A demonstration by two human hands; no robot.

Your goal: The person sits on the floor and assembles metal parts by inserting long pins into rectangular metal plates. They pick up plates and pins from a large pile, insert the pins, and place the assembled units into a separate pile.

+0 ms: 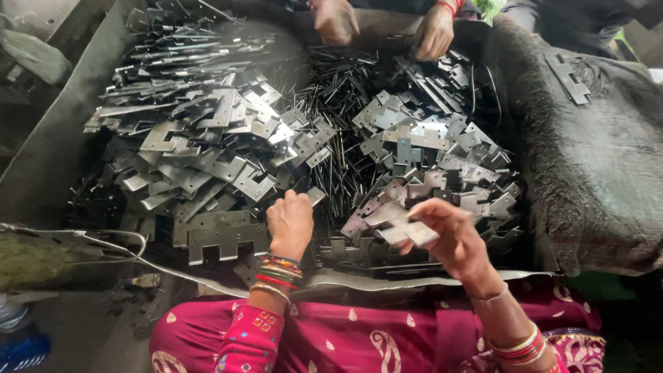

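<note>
- Left hand [290,222]: at 6 o'clock of the heap, knuckles up, fingers curled down onto the parts; a small flat metal piece [315,196] juts from the fingertips at 1 o'clock of the hand, so it appears pinched there, though the curled fingers hide the contact.
- Right hand [452,238]: at 5 o'clock of the heap, raised just above the parts, thumb and fingers clamped on a small stack of hinge leaves [407,231] that points toward 9 o'clock.
- Tray [62,131]: a large grey sheet-metal trough that bears all the loose parts; its near lip runs just beyond the person's magenta patterned garment [359,338].
- Notched plates [207,148]: a bright heap filling the 9 to 11 o'clock part of the tray.
- Thin dark pins [338,131]: a band running from 12 to 6 o'clock between the two plate heaps.
- Second plate heap [428,148]: at 2 to 4 o'clock.
- Grey cloth [594,166]: draped at 3 o'clock, with a single plate [569,78] lying on it.
- Co-worker's hands [435,31]: at 12 o'clock, at the tray's far edge.
</note>
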